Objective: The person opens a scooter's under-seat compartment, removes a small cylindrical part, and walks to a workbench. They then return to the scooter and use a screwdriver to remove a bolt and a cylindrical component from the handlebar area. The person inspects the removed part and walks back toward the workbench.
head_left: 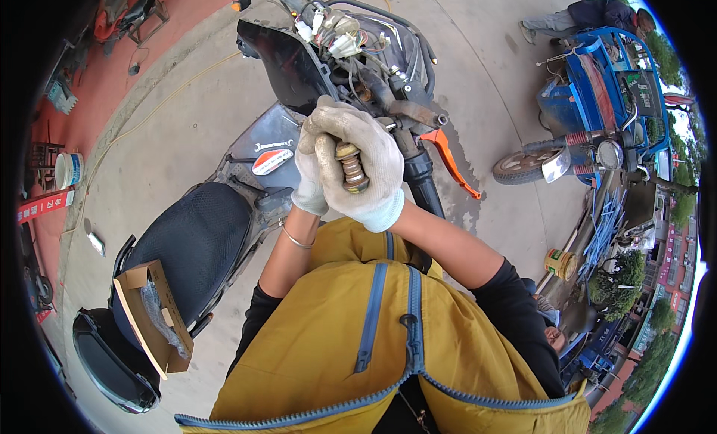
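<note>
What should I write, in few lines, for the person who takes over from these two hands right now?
Right hand: gloved, closed around a brass-coloured screwdriver handle, pointing at the handlebar.
Left hand: gloved, pressed against the right one, also gripping.
Scooter: front cover off, wiring connectors exposed. Orange brake lever in place. A wrench lies on the footboard; an open cardboard box sits on the seat.
Done: front opened.
Left: work at the handlebar; cover not refitted.

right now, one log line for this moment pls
right hand: gripping screwdriver handle | left hand: clasped beside it | scooter handlebar: stripped, wiring exposed | orange brake lever
</note>
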Available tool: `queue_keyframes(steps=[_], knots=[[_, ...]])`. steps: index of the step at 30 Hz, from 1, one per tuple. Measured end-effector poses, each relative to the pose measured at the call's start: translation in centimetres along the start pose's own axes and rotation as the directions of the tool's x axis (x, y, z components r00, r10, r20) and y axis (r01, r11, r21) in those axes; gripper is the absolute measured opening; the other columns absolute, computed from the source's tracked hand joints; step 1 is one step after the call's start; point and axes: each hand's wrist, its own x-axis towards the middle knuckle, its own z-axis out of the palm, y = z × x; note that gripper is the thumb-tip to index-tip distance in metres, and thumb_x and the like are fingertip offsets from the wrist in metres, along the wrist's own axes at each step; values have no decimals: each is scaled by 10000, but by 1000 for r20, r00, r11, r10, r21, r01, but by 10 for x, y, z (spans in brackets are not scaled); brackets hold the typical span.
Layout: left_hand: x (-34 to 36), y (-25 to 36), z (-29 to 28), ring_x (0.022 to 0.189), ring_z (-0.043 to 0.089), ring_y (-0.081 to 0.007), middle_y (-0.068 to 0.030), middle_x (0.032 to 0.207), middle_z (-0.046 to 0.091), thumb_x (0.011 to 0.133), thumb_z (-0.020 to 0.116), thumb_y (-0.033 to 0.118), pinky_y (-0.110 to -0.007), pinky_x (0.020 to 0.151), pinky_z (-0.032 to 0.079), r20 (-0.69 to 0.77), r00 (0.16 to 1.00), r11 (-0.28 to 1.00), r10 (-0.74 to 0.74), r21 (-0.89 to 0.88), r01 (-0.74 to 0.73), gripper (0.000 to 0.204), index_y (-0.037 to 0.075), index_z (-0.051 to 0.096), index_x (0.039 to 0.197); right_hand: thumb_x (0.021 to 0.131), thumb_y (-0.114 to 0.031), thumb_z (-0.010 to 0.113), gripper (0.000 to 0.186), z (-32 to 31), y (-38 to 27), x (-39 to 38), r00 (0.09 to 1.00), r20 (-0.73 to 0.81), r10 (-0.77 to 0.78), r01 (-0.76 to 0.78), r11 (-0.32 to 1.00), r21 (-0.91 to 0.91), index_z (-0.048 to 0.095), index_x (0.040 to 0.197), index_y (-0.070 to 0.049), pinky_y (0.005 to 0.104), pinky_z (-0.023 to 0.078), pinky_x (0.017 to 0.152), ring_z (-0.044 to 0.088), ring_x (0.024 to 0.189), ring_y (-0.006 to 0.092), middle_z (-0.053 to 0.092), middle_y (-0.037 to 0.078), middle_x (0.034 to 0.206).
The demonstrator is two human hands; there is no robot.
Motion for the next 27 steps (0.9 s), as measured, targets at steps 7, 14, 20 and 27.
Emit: queue_keyframes(steps=[7, 14, 20, 27], knots=[[-8, -6, 1, 998, 568, -189, -76, 1088, 565, 979, 384, 259, -336, 899, 467, -98, 940, 775, 328, 597, -208, 294, 61, 515, 1153, 683, -25, 667, 286, -2, 9, 6, 994, 44, -99, 95, 992, 84, 607, 963, -39, 398, 490, 702, 603, 779, 329, 621, 130, 880], [-13, -16, 14, 970, 568, -183, -76, 1058, 570, 981, 379, 269, -330, 879, 468, -195, 904, 822, 380, 519, -234, 293, 56, 521, 1123, 671, -56, 666, 267, 1, 7, 9, 997, 75, -36, 25, 990, 140, 598, 929, -59, 390, 478, 643, 582, 699, 330, 600, 128, 795], [-13, -15, 15, 945, 568, -178, -76, 1033, 574, 982, 376, 278, -324, 862, 469, -206, 900, 823, 385, 518, -233, 295, 51, 526, 1097, 675, -87, 665, 250, 1, 8, 15, 995, 65, -75, 64, 986, 155, 581, 911, -77, 388, 495, 616, 597, 674, 323, 600, 119, 774], [-5, -10, 20, 917, 569, -171, -76, 1004, 579, 984, 371, 288, -318, 842, 469, -187, 907, 827, 376, 510, -238, 303, 45, 532, 1067, 668, -120, 684, 256, 9, 14, 16, 994, 10, -105, 103, 982, 156, 584, 899, -73, 374, 515, 621, 618, 674, 322, 610, 125, 775]])
